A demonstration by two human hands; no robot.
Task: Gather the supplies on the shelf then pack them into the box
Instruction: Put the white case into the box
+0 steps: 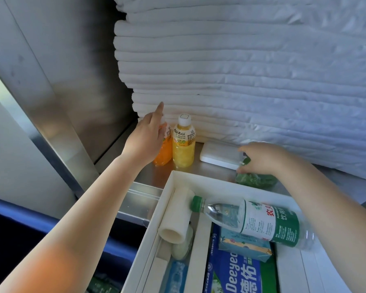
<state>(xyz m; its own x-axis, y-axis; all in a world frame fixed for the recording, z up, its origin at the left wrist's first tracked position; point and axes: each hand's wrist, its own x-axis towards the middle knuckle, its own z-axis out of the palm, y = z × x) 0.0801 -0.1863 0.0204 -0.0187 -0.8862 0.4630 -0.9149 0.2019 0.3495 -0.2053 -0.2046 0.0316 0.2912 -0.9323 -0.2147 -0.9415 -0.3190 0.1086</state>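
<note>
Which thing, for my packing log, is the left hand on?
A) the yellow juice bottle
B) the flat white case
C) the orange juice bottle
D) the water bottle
C: the left hand sits over the orange juice bottle, left of the yellow juice bottle.

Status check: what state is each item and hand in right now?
Left hand: gripping the orange bottle, standing on shelf.
Right hand: pinching the green packet on shelf.
Yellow bottle: upright, capped, untouched.
White case: flat on shelf.
Water bottle: capped, lying in box.
Box: open, partly packed.
</note>
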